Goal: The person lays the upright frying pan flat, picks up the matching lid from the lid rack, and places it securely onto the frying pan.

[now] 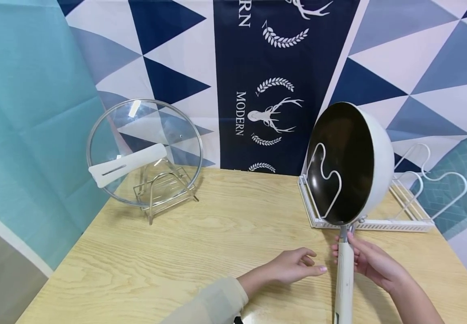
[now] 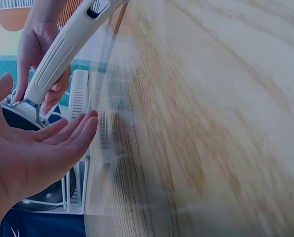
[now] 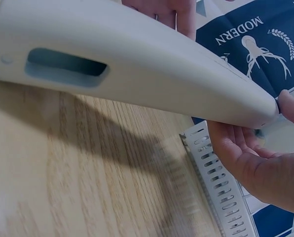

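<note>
A wok with a dark inside and white outside stands on its edge in a white wire rack, its pale handle pointing toward me. My right hand grips the handle where it joins the wok, thumb on one side and fingers curled beneath, as the right wrist view shows at the handle's end. Just left of the handle, my left hand reaches over the table with loosely extended fingers and holds nothing. In the left wrist view its palm is turned up, apart from the handle.
At the back left a glass lid with a long white handle leans upright in a small metal wire stand. The rack's other wire dividers rise right of the wok. Patterned cloth hangs behind the wooden table.
</note>
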Available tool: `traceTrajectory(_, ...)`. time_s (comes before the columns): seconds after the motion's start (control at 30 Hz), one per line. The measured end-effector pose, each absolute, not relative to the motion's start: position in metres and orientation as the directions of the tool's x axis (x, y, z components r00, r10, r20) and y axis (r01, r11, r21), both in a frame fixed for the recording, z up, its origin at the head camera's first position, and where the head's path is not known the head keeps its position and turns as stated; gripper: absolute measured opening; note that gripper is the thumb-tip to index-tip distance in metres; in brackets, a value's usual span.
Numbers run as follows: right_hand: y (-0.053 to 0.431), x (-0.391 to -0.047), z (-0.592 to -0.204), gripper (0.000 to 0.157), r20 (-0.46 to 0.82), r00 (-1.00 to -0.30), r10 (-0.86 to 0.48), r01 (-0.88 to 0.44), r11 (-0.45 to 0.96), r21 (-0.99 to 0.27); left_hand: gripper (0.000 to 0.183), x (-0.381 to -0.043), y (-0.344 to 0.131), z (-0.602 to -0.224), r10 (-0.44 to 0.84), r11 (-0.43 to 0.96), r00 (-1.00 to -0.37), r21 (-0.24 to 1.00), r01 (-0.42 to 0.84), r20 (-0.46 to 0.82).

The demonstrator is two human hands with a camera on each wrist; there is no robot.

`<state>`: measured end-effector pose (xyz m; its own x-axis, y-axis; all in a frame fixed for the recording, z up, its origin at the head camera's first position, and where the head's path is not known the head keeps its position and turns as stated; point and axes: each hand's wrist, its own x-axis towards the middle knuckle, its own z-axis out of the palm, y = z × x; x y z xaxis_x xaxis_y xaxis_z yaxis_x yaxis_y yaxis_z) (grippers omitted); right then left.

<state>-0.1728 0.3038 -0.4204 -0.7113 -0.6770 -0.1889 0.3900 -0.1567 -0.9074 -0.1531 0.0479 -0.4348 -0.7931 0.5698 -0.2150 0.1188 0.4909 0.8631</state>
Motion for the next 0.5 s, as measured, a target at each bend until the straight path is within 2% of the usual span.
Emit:
traceTrajectory(0.27, 0.306, -0.170, -0.421, 0.051, -0.179, -0.707, -0.684, 0.383, -0.158, -0.910, 0.048, -0.152, 0.059, -0.434, 0.583, 0.459, -0.777, 0.885, 0.073, -0.239)
traceTrajectory(0.5, 0.308, -0.169, -0.421, 0.052, -0.187, -0.709, -0.680, 0.384, -0.149, -0.911, 0.045, -0.148, 0.070, -0.432, 0.609, 0.361, -0.744, 0.931, -0.050, -0.276)
